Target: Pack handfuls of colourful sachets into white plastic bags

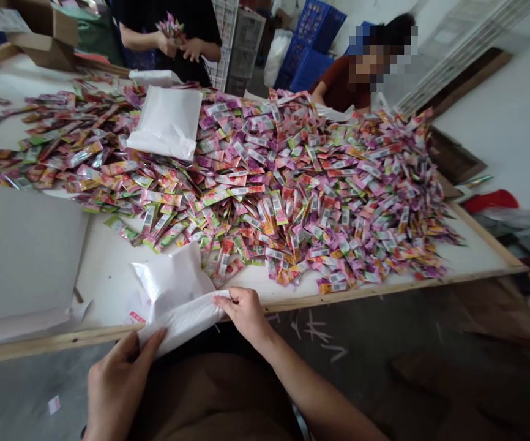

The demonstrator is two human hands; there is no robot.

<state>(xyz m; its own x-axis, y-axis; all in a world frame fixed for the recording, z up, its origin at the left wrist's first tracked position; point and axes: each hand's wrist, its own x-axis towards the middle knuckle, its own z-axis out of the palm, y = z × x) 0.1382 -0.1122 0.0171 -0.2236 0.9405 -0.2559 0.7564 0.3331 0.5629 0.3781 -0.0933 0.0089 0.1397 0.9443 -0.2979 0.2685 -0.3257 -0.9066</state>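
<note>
A white plastic mailer bag (173, 275) lies at the near edge of the table, its body resting on the tabletop. My left hand (120, 373) pinches the left end of its near edge between thumb and fingers. At the right end of that same folded strip, my right hand (244, 309) grips with thumb and fingertips. The strip stretches between both hands, just over the table's edge. What the bag contains is hidden. Just beyond it spreads a large heap of small colourful stick packets (265, 184).
A second white bag (166, 122) sits on the heap. White sheets (21, 251) are stacked at left, an open cardboard box (44, 37) behind. Across the table, one person (168, 46) holds packets; another (345, 86) is bent low. Blue crates (311, 43) stand behind.
</note>
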